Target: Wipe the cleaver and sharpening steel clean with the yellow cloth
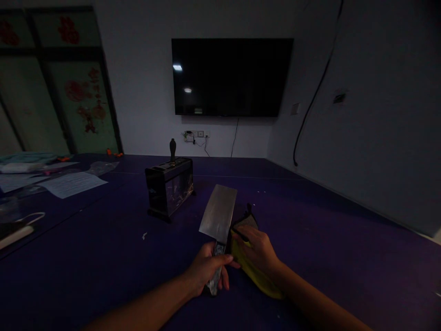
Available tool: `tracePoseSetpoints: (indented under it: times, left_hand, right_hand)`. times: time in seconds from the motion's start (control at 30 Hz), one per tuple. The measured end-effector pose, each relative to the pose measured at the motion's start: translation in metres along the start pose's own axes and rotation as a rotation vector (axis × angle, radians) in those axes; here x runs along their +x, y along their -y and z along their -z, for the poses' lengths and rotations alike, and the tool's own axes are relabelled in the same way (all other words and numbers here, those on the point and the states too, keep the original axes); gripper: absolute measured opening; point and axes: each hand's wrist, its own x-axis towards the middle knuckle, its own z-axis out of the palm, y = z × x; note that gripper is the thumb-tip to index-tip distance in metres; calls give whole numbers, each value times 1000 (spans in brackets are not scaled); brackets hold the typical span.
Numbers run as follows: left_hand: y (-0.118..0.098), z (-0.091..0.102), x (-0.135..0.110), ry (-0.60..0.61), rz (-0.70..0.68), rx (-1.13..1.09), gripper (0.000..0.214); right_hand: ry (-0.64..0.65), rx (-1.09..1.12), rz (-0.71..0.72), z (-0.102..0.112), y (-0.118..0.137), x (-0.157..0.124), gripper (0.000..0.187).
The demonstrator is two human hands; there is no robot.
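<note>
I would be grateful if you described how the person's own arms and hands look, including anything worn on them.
The left hand and right hand are both ungloved. The left forearm and right forearm are bare, with no sleeve, watch or bracelet in sight. No ring shows, though some fingers are partly hidden and the picture is dim.

Open worktop to the right of the right grip, with room to pass as far as the wall. Straight beyond the left grip, blocked by the knife; farther on and left, by the knife block. Hardly any gap between the grips, with the cloth in the way. Free passage left of the left grip, short of the papers.
</note>
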Motion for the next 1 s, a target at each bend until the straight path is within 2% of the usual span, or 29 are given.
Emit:
tracePoseSetpoints:
  times: [0.2,0.4,0.53,0.67,0.87,1.0]
  left_hand:
    - [-2,1,3,53,29,30,35]
    - [4,4,8,77,19,-1,25]
    - [4,4,8,55,15,-5,25]
    - [2,2,6,34,18,-13,28]
    - [1,2,4,36,36,0,24]
    - [4,2,6,63,32,2,25]
  right_hand:
    - [42,40,45,-2,1,-1,25]
    - [-43,-135,10,3,4,1,10]
    - [-69,-276,-44,8,14,6,21]
    - [-59,-323,-99,11,19,9,27]
    - [1,-304,-44,10,18,8,28]
    - [-27,-301,16,10,18,6,29]
